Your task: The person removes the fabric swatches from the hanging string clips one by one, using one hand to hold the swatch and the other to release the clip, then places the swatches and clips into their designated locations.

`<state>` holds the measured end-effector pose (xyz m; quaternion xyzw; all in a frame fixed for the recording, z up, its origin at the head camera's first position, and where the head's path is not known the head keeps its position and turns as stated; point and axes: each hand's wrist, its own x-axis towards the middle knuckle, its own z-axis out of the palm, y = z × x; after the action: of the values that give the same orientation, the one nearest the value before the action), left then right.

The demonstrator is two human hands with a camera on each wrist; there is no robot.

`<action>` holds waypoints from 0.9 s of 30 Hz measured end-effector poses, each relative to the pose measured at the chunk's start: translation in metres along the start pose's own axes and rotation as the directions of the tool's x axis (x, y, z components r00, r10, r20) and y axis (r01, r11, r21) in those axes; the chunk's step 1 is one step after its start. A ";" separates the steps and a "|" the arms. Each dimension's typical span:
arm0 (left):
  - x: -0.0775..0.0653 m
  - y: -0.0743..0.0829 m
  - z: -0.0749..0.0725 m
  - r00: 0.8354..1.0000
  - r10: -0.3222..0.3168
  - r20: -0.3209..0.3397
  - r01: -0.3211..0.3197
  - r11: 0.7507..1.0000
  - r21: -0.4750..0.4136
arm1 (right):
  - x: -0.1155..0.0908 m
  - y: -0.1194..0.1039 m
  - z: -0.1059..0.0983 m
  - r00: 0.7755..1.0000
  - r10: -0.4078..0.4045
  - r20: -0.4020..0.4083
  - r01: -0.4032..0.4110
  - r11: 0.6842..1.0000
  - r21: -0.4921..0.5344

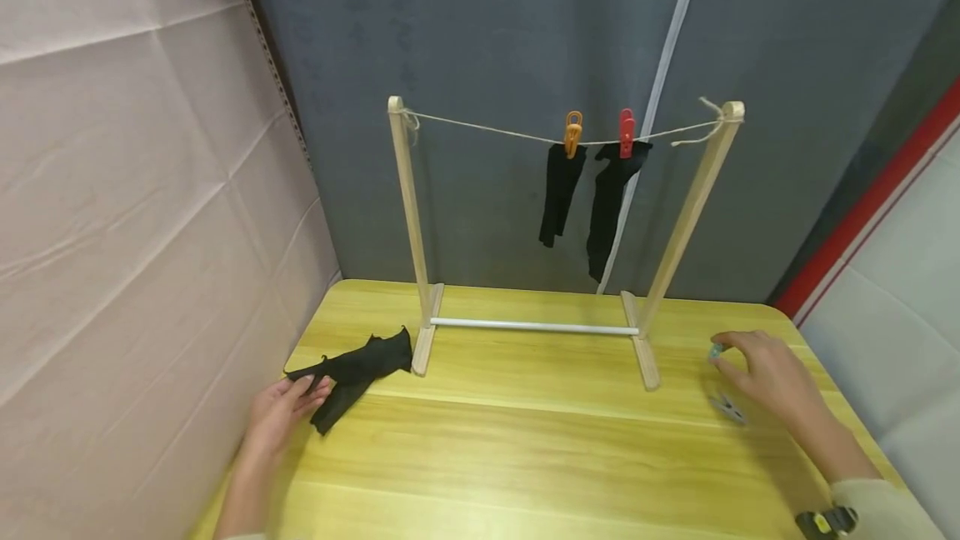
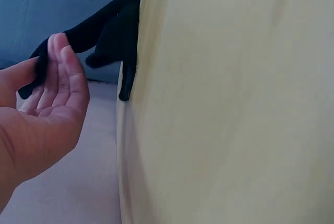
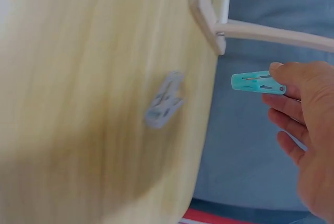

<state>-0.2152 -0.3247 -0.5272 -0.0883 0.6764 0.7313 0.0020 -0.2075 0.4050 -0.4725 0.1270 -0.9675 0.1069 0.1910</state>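
At the table's left side my left hand (image 1: 276,413) pinches one end of a black piece of cloth (image 1: 371,361) between thumb and fingers. The rest of the cloth trails over the tabletop toward the rack's left foot. On the right, my right hand (image 1: 771,373) holds a light turquoise clothespin (image 3: 255,82) by one end between thumb and fingers, above the table. Below that hand a grey clothespin (image 1: 727,409) lies on the wood; the right wrist view shows it too. Two black cloth pieces hang from the line, one (image 1: 561,190) under an orange clothespin (image 1: 573,136), the other (image 1: 611,207) under a red clothespin (image 1: 627,133).
A wooden rack with a left post (image 1: 408,198) and a right post (image 1: 693,207) carries the string line (image 1: 480,127). A white bar (image 1: 532,326) joins its feet low down. Behind the yellow wooden table (image 1: 525,457) hangs a grey curtain (image 1: 487,32); pale fabric (image 1: 150,215) covers the left side.
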 end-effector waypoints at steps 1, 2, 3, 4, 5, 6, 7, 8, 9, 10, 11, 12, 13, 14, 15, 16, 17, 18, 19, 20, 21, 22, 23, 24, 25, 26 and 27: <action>-0.001 0.000 -0.002 1.000 -0.015 -0.010 0.016 0.998 0.059 | -0.002 0.002 0.002 1.000 0.018 0.022 -0.018 1.000 0.006; -0.002 0.000 -0.004 0.999 -0.029 -0.019 0.031 0.992 0.122 | -0.005 0.005 0.004 0.998 0.038 0.046 -0.038 0.999 0.012; -0.004 0.000 -0.005 0.999 -0.043 -0.027 0.047 0.983 0.179 | -0.007 0.008 0.006 0.996 0.057 0.069 -0.058 0.998 0.017; -0.005 0.000 -0.006 0.998 -0.051 -0.032 0.057 0.970 0.236 | -0.010 0.010 0.008 0.993 0.077 0.094 -0.079 0.997 0.020; -0.006 0.000 -0.006 0.997 -0.059 -0.039 0.067 0.959 0.277 | -0.012 0.012 0.009 0.989 0.094 0.116 -0.097 0.995 0.024; -0.007 0.000 -0.007 0.997 -0.069 -0.043 0.079 0.946 0.314 | -0.014 0.015 0.010 0.985 0.109 0.137 -0.114 0.993 0.028; -0.008 0.000 -0.007 0.996 -0.077 -0.043 0.088 0.935 0.345 | -0.016 0.017 0.012 0.981 0.121 0.151 -0.127 0.992 0.027; -0.009 0.001 -0.007 0.996 -0.084 -0.041 0.094 0.925 0.367 | -0.018 0.020 0.012 0.978 0.130 0.164 -0.136 0.990 0.027; -0.010 0.001 -0.007 0.995 -0.092 -0.041 0.101 0.916 0.387 | -0.019 0.021 0.013 0.975 0.135 0.179 -0.143 0.989 0.028; -0.011 0.002 -0.007 0.994 -0.100 -0.038 0.107 0.908 0.406 | -0.020 0.023 0.014 0.971 0.140 0.192 -0.148 0.989 0.028; -0.012 0.003 -0.007 0.994 -0.107 -0.036 0.113 0.899 0.423 | -0.021 0.025 0.014 0.968 0.142 0.206 -0.151 0.988 0.027; -0.013 0.004 -0.008 0.993 -0.111 -0.030 0.113 0.885 0.452 | -0.021 0.026 0.015 0.964 0.145 0.223 -0.154 0.988 0.024; -0.013 0.005 -0.008 0.993 -0.115 -0.027 0.114 0.871 0.478 | -0.022 0.028 0.015 0.960 0.148 0.240 -0.158 0.987 0.021; -0.014 0.006 -0.008 0.992 -0.120 -0.027 0.117 0.851 0.512 | -0.023 0.029 0.016 0.955 0.149 0.258 -0.159 0.987 0.020; -0.015 0.007 -0.008 0.992 -0.126 -0.030 0.122 0.830 0.544 | -0.024 0.030 0.016 0.950 0.150 0.274 -0.162 0.987 0.020; -0.016 0.008 -0.009 0.991 -0.129 -0.030 0.123 0.807 0.578 | -0.025 0.031 0.017 0.945 0.155 0.289 -0.167 0.986 0.019; -0.017 0.010 -0.009 0.991 -0.129 -0.034 0.122 0.779 0.615 | -0.026 0.032 0.018 0.940 0.156 0.303 -0.169 0.985 0.019; -0.018 0.011 -0.009 0.991 -0.129 -0.031 0.118 0.753 0.647 | -0.026 0.032 0.018 0.936 0.158 0.314 -0.174 0.985 0.022; -0.018 0.013 -0.010 0.990 -0.135 -0.034 0.123 0.731 0.671 | -0.027 0.033 0.019 0.934 0.159 0.319 -0.176 0.984 0.026; -0.019 0.014 -0.010 0.990 -0.137 -0.028 0.117 0.709 0.696 | -0.028 0.033 0.019 0.934 0.159 0.321 -0.177 0.984 0.028; -0.020 0.015 -0.010 0.990 -0.138 -0.022 0.112 0.695 0.710 | -0.028 0.034 0.020 0.933 0.160 0.323 -0.179 0.983 0.031; -0.020 0.015 -0.011 0.990 -0.140 -0.015 0.108 0.684 0.721 | -0.029 0.034 0.021 0.933 0.159 0.324 -0.179 0.983 0.033; -0.020 0.016 -0.011 0.989 -0.145 -0.006 0.104 0.677 0.729 | -0.030 0.034 0.022 0.934 0.154 0.323 -0.175 0.984 0.037; -0.020 0.017 -0.012 0.989 -0.147 0.011 0.092 0.671 0.736 | -0.031 0.035 0.023 0.933 0.157 0.324 -0.178 0.983 0.038; -0.020 0.017 -0.013 0.989 -0.149 0.024 0.082 0.663 0.744 | -0.032 0.035 0.024 0.931 0.160 0.329 -0.183 0.982 0.040; -0.020 0.017 -0.013 0.988 -0.147 0.038 0.069 0.655 0.752 | -0.032 0.035 0.025 0.928 0.163 0.334 -0.187 0.982 0.040; -0.019 0.018 -0.014 0.988 -0.148 0.043 0.064 0.648 0.759 | -0.033 0.036 0.026 0.927 0.160 0.340 -0.186 0.982 0.044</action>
<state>-0.1967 -0.3382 -0.5083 -0.0820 0.9116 0.3860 0.1153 -0.1974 0.4391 -0.5143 0.0645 -0.9885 0.1365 0.0089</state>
